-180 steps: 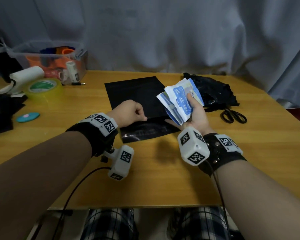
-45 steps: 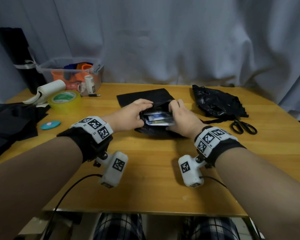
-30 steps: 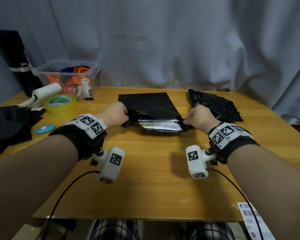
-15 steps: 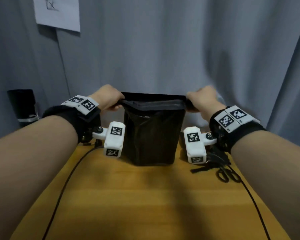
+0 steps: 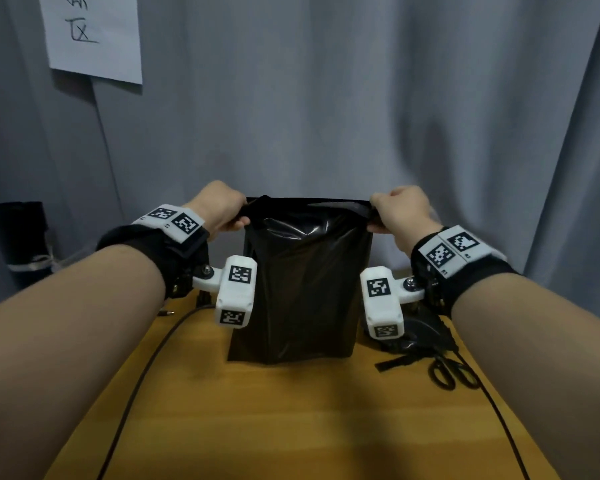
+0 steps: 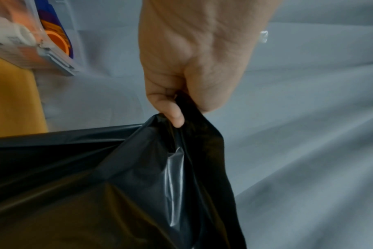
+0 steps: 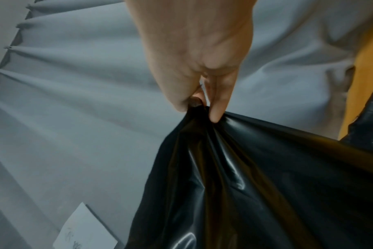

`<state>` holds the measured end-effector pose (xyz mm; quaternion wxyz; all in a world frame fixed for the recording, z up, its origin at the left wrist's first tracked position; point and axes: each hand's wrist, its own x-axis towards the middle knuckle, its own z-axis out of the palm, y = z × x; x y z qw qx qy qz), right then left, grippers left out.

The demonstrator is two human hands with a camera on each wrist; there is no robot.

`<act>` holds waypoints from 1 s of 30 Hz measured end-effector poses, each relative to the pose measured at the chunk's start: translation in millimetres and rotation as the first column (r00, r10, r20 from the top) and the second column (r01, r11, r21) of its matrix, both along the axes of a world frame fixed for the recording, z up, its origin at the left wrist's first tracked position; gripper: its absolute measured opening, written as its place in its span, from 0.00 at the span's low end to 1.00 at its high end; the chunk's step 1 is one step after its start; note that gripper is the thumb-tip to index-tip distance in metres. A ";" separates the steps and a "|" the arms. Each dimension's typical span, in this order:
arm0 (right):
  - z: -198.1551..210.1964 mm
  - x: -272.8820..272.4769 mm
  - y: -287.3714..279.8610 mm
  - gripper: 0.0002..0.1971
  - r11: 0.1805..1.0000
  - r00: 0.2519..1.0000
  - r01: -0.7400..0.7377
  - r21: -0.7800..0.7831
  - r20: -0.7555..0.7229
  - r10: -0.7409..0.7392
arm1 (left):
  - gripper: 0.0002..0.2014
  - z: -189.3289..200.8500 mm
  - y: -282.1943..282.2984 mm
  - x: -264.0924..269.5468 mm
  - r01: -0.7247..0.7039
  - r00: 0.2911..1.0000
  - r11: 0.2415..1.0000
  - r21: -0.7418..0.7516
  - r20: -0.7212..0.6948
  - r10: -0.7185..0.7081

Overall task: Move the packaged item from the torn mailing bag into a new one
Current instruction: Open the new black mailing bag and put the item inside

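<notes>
A new black mailing bag (image 5: 302,289) hangs upright above the wooden table (image 5: 291,427), mouth up. My left hand (image 5: 219,207) pinches its top left corner and my right hand (image 5: 397,211) pinches its top right corner, stretching the mouth flat between them. In the left wrist view the left hand's thumb and fingers (image 6: 175,116) clamp bunched black film (image 6: 117,185). The right wrist view shows the right fingers (image 7: 215,107) gripping gathered film (image 7: 256,185). The packaged item is hidden inside. The torn black bag (image 5: 413,337) lies crumpled at the right, behind my right wrist.
Black scissors (image 5: 454,372) lie on the table at the right. A grey curtain (image 5: 326,116) hangs close behind, with a white paper sign (image 5: 94,36) on it. A clear bin of supplies (image 6: 32,38) stands at the back left. A black roll (image 5: 18,244) is at far left.
The item went into the new bag as it lay on the table; both hands then took its top corners and lifted it upright. Since half a second ago it has barely moved.
</notes>
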<state>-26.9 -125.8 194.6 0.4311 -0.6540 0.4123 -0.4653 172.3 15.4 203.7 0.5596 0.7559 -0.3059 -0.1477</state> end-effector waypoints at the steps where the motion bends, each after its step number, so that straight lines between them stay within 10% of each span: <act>1: -2.3 3.8 -3.0 0.12 0.999 0.999 -0.022 0.038 0.028 0.021 | 0.11 -1.4 -6.7 1.9 -0.004 1.000 1.000 -0.009 -0.013 0.004; 11: 0.1 13.5 -25.6 0.14 0.999 0.943 -0.037 -0.025 0.331 0.043 | 0.18 14.4 -23.0 1.1 0.081 0.959 0.942 -0.327 0.281 0.016; 16: -48.2 -23.1 -5.0 0.15 0.972 0.934 -0.217 0.090 0.309 0.179 | 0.19 -29.5 25.1 -14.5 0.115 0.940 0.974 -0.196 0.338 -0.043; 22: -139.2 -75.5 39.7 0.06 0.801 0.904 -0.394 0.451 0.034 0.425 | 0.13 -119.6 85.0 -35.5 0.205 0.961 0.928 0.310 0.116 -0.251; 30: -179.4 -100.9 80.3 0.10 0.841 0.681 -0.301 0.451 -0.515 0.520 | 0.10 -171.2 131.1 -61.8 0.373 0.927 0.820 0.434 -0.140 -0.348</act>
